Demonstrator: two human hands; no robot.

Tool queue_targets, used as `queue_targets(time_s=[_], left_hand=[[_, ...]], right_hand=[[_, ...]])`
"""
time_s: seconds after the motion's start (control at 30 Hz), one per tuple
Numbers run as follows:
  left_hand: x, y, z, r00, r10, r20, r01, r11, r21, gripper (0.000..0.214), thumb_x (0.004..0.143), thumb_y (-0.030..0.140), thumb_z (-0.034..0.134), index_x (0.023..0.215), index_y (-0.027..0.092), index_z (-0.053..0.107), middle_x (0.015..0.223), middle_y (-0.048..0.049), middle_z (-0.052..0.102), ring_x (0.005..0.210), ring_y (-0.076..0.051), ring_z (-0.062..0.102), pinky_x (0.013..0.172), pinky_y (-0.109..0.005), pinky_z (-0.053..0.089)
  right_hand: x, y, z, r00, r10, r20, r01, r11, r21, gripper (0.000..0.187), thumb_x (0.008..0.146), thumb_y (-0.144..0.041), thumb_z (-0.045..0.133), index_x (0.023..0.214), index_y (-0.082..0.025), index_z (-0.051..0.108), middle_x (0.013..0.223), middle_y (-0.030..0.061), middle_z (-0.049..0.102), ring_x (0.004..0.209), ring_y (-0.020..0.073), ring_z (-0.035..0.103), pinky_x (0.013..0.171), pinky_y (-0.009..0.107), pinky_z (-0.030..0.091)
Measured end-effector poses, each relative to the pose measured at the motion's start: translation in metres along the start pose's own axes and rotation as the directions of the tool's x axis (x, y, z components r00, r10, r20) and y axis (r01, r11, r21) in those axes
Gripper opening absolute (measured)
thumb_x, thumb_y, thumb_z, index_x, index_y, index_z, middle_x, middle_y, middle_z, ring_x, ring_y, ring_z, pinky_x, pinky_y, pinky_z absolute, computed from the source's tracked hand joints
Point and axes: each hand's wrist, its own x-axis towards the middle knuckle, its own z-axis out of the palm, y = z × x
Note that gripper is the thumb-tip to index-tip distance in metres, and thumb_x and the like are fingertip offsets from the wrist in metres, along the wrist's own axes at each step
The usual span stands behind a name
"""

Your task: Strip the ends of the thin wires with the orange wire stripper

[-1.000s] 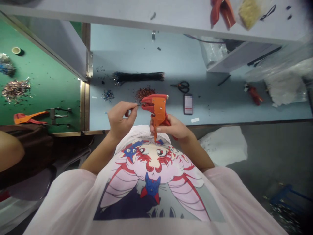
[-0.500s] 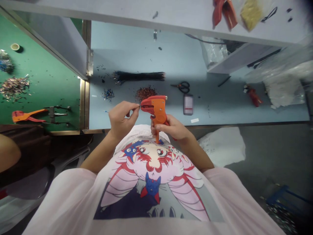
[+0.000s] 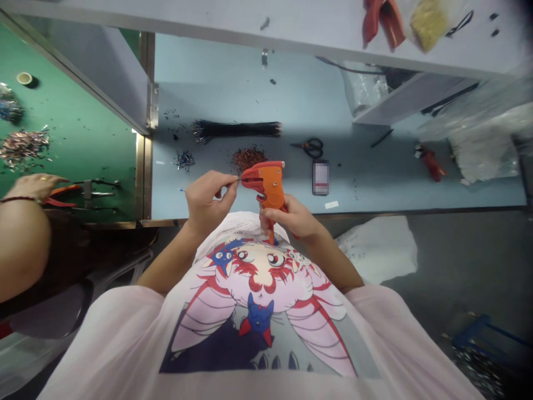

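Observation:
My right hand [image 3: 293, 216] is wrapped round the handles of an orange and red wire stripper [image 3: 272, 186], held upright in front of my shirt. Its red jaws point left toward my left hand [image 3: 210, 194]. Thumb and forefinger of that hand pinch a thin dark wire [image 3: 239, 180] at the mouth of the jaws; how far the wire reaches inside is hidden. Just behind the jaws lies a heap of small copper-coloured pieces [image 3: 249, 158]. Farther back a bundle of black wires [image 3: 239, 129] lies crosswise on the blue table [image 3: 308, 111].
Black-handled scissors [image 3: 312, 148] and a phone [image 3: 320, 178] lie right of the stripper. Red-handled pliers [image 3: 431, 162] sit farther right. A small blue and silver pile [image 3: 184, 160] is at left. A co-worker's hand [image 3: 35, 188] covers another stripper on the green table [image 3: 91, 133]. A shelf [image 3: 208, 22] overhangs the back.
The wire stripper's lower handle has swung slightly right, while my left hand stays nearly still. At the far left, a co-worker's hand has come in over the other stripper.

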Motion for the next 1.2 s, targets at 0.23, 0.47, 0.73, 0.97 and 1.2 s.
queue_targets(time_s=[0.23, 0.47, 0.73, 0.97, 1.2], left_hand=[[0.000, -0.002, 0.002, 0.998, -0.037, 0.058, 0.036, 0.999, 0.021, 0.007, 0.081, 0.020, 0.056, 0.081, 0.018, 0.064, 0.069, 0.0000, 0.062, 0.054, -0.008, 0.046, 0.056, -0.023, 0.039], [-0.001, -0.003, 0.004, 0.995, -0.045, 0.088, 0.042, 0.999, 0.026, 0.007, 0.082, 0.018, 0.056, 0.082, 0.018, 0.063, 0.070, 0.0001, 0.061, 0.056, -0.008, 0.046, 0.057, -0.022, 0.038], [-0.001, -0.007, 0.005, 0.992, -0.123, 0.000, 0.123, 0.992, 0.019, 0.007, 0.082, 0.018, 0.056, 0.084, 0.018, 0.063, 0.072, 0.0001, 0.060, 0.059, -0.008, 0.047, 0.058, -0.022, 0.038], [-0.002, -0.009, 0.006, 0.995, -0.087, -0.045, 0.087, 0.996, 0.002, 0.006, 0.081, 0.017, 0.057, 0.083, 0.017, 0.063, 0.069, 0.0006, 0.057, 0.056, -0.007, 0.045, 0.055, -0.020, 0.038], [-0.002, -0.001, 0.008, 0.988, 0.155, 0.030, -0.156, 0.987, 0.037, 0.006, 0.079, 0.014, 0.058, 0.082, 0.018, 0.061, 0.068, 0.0005, 0.062, 0.057, -0.009, 0.050, 0.060, -0.022, 0.041]], right_hand=[[0.000, 0.001, -0.002, 0.998, 0.059, -0.024, -0.061, 0.996, -0.070, 0.034, 0.083, -0.038, 0.060, 0.059, -0.014, 0.055, 0.050, 0.0006, 0.056, 0.045, 0.0102, 0.054, 0.044, 0.022, 0.046], [0.003, 0.014, -0.002, 0.994, 0.057, -0.095, -0.047, 0.994, 0.097, 0.034, 0.083, -0.038, 0.060, 0.060, -0.016, 0.047, 0.041, -0.0066, 0.044, 0.033, 0.0061, 0.041, 0.035, 0.018, 0.037], [0.004, 0.019, -0.015, 0.997, 0.031, -0.067, 0.001, 0.907, 0.422, 0.040, 0.069, -0.027, 0.070, 0.103, -0.016, 0.052, 0.089, 0.0035, 0.061, 0.079, 0.0158, 0.063, 0.075, 0.035, 0.055], [0.006, 0.029, -0.024, 0.963, 0.046, -0.265, 0.045, 0.943, 0.330, 0.058, 0.060, -0.008, 0.058, 0.115, -0.024, 0.048, 0.106, 0.0021, 0.061, 0.092, 0.0181, 0.062, 0.085, 0.040, 0.052], [0.014, 0.021, -0.007, 0.857, -0.195, -0.477, 0.278, 0.954, 0.109, 0.038, 0.074, -0.029, 0.070, 0.105, -0.023, 0.050, 0.086, 0.0002, 0.058, 0.072, 0.0139, 0.059, 0.068, 0.033, 0.055]])
